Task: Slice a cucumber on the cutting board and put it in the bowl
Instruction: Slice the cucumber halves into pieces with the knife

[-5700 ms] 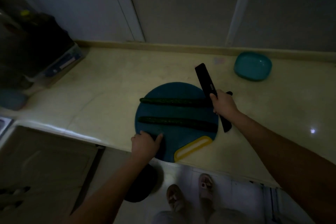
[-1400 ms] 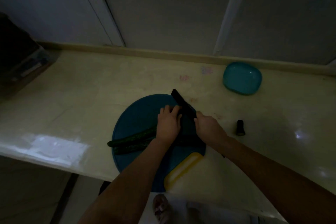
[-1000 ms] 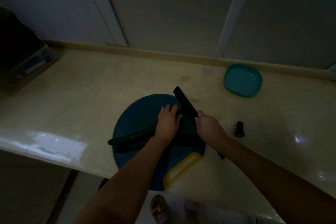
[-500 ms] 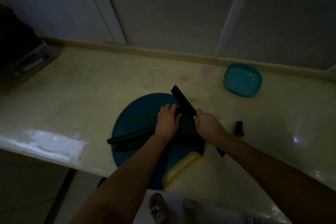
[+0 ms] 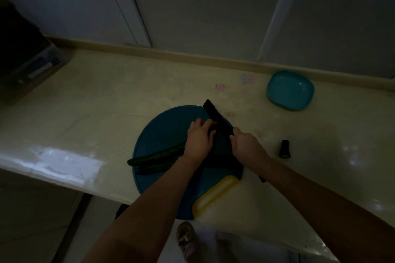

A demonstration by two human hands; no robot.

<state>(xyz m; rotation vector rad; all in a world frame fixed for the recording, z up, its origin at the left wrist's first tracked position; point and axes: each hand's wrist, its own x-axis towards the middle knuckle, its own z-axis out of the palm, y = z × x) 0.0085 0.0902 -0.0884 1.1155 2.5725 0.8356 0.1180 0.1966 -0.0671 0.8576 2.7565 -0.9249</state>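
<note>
Two dark green cucumbers (image 5: 158, 159) lie side by side on a round blue cutting board (image 5: 164, 130) with a yellow handle. My left hand (image 5: 199, 140) holds their right ends down, fingers curled over them. My right hand (image 5: 246, 148) grips the handle of a black knife (image 5: 215, 116); the blade stands just right of my left fingers, over the cucumbers. The cut itself is hidden in shadow. A teal bowl (image 5: 290, 89) sits at the back right of the counter.
A small dark cut-off cucumber end (image 5: 285, 149) stands on the counter right of the board. A dark box (image 5: 25, 60) fills the far left corner. The counter's front edge runs under the board; a sandalled foot (image 5: 188, 239) shows on the floor below.
Over the last seconds my left hand went from the board's edge onto the cucumbers, which now lie slanted together. The knife has stayed by my left fingers, shifting only slightly.
</note>
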